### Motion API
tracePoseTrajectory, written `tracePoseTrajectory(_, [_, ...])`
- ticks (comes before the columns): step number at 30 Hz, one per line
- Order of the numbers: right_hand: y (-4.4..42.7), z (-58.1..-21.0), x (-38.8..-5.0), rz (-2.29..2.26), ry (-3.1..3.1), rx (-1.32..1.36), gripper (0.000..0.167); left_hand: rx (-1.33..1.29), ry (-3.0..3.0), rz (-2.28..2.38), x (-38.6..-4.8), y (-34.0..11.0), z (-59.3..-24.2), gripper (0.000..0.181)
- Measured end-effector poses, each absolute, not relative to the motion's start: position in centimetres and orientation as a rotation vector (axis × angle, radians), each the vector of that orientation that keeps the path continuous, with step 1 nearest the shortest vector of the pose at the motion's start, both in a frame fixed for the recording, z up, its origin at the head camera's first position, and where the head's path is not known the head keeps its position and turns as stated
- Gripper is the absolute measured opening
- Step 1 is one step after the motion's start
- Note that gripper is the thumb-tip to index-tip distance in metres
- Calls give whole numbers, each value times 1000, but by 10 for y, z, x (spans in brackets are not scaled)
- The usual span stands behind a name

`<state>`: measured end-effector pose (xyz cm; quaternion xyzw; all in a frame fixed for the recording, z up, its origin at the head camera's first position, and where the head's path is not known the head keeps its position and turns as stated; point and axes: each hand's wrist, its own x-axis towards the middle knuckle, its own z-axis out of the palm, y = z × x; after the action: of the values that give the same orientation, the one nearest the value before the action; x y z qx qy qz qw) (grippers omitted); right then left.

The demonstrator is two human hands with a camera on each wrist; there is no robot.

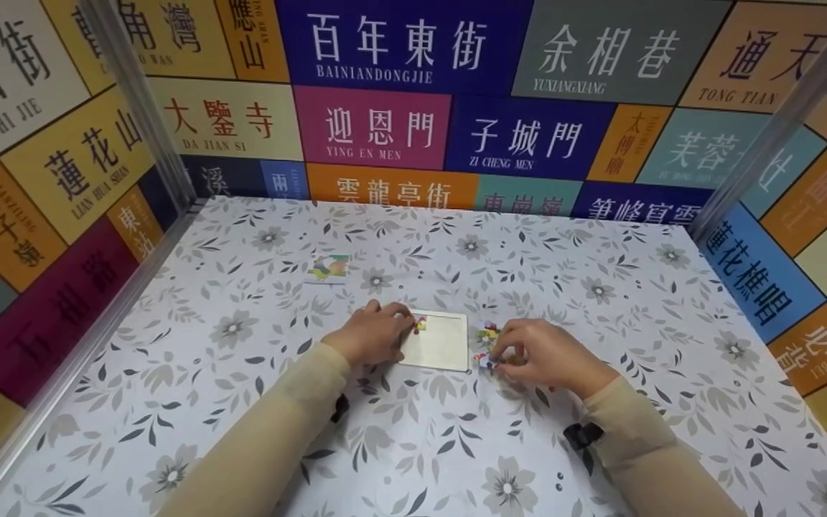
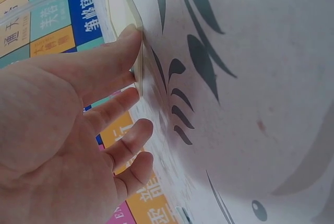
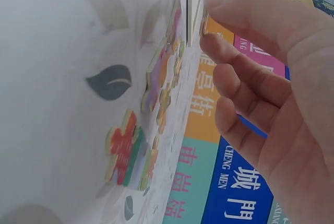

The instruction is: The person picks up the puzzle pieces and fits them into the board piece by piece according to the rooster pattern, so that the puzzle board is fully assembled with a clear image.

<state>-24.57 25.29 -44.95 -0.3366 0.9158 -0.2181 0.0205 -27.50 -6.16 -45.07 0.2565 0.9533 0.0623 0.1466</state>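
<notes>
A thin, printed jigsaw piece (image 3: 205, 23) sits pinched in the right hand (image 1: 544, 353), beside the cream rectangular tray (image 1: 441, 352) that the left hand (image 1: 372, 336) grips at its left edge; filling it seems the step, and the next move calls for alignment. The right wrist view shows loose multicoloured puzzle pieces (image 3: 122, 148) on the floral-patterned worktop (image 1: 413, 449); the head view half hides them.

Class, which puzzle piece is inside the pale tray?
In the head view, the small red-and-yellow piece in the upper-left part of the tray, beside the left hand; the other pieces are outside, to its right.
</notes>
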Motion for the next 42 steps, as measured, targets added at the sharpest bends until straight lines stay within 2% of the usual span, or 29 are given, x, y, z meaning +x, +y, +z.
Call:
tracePoseTrajectory(10, [240, -450, -257, -625, 2898, -1012, 8, 751, 2754, 202, -273, -63, -452, 64])
tracePoseTrajectory(17, [232, -454, -266, -626, 2910, -1031, 8, 821, 2766, 193, -272, -64, -451, 55])
tracePoseTrajectory(30, [218, -453, -275, -611, 2910, -932, 4, 751, 2737, 195, -273, -62, -450, 63])
tracePoseTrajectory(42, [204, -452, -286, -588, 2901, -936, 11, 780, 2760, 177, -275, -63, -453, 60])
